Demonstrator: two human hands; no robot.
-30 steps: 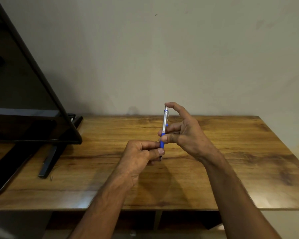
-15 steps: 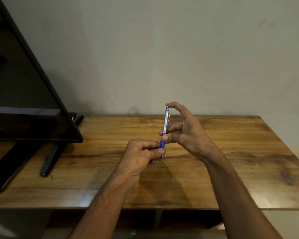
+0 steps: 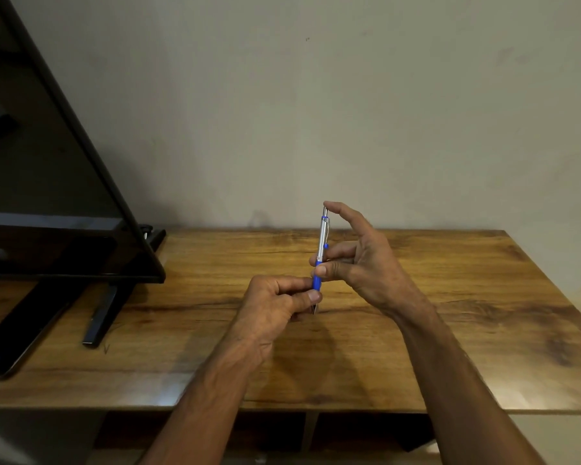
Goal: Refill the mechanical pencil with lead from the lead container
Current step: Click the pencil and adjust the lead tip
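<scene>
A silver mechanical pencil (image 3: 322,243) with a blue grip stands nearly upright above the middle of the wooden table (image 3: 450,297), tip down. My right hand (image 3: 363,263) pinches its barrel between thumb and middle fingers, and the index fingertip rests on the top button. My left hand (image 3: 275,303) is curled around the lower blue grip near the tip, thumb and forefinger closed on it. No lead container is in view.
A black flat screen (image 3: 47,182) leans over the table's left side, its black stand legs (image 3: 104,317) resting on the wood. A plain wall rises behind the table. An open shelf shows under the table's front edge.
Hands and pencil hold almost the same pose. The right index finger stays on the top button. The view has shifted slightly.
</scene>
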